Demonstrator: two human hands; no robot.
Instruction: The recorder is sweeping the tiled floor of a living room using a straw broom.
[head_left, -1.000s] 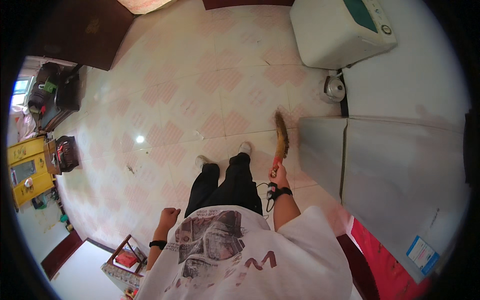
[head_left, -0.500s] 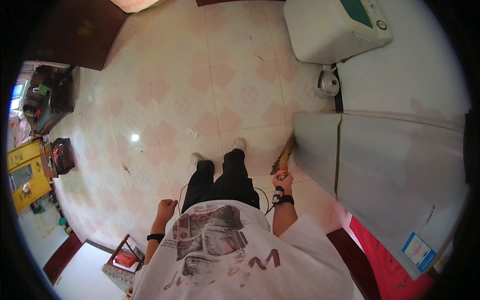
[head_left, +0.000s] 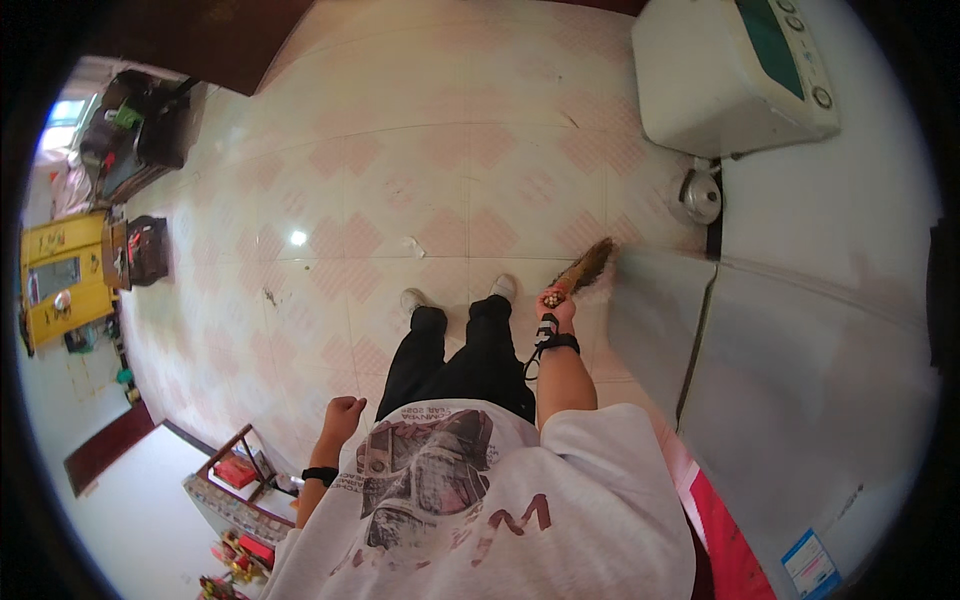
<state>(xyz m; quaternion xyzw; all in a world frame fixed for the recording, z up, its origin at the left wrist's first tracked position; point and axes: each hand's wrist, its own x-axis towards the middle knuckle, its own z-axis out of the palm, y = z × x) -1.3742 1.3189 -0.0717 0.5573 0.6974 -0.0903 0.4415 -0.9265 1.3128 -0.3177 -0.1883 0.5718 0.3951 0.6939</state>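
Observation:
My right hand [head_left: 557,310] is closed around the handle of a short brown straw broom [head_left: 590,266], gripping near the bundled stalk ends. Its dark bristles fan away from me, close to the corner of the grey refrigerator [head_left: 780,370]; I cannot tell whether they touch the floor. My left hand [head_left: 345,414] hangs beside my shirt, curled into a loose fist with nothing seen in it. On the tiled floor [head_left: 380,180] ahead of my shoes lie a small white scrap [head_left: 414,246] and, farther left, a bit of dark debris [head_left: 270,297].
A white washing machine [head_left: 700,110] stands far right, with a metal kettle [head_left: 702,197] on the floor below it. Dark wooden furniture [head_left: 210,40] fills the far left. A yellow cabinet [head_left: 85,285] and a small wooden rack [head_left: 240,475] line the left side.
My right hand has swung the broom forward, its bristles now pointing up and right. My view has shifted, with the room's contents appearing farther right. The left hand stays curled.

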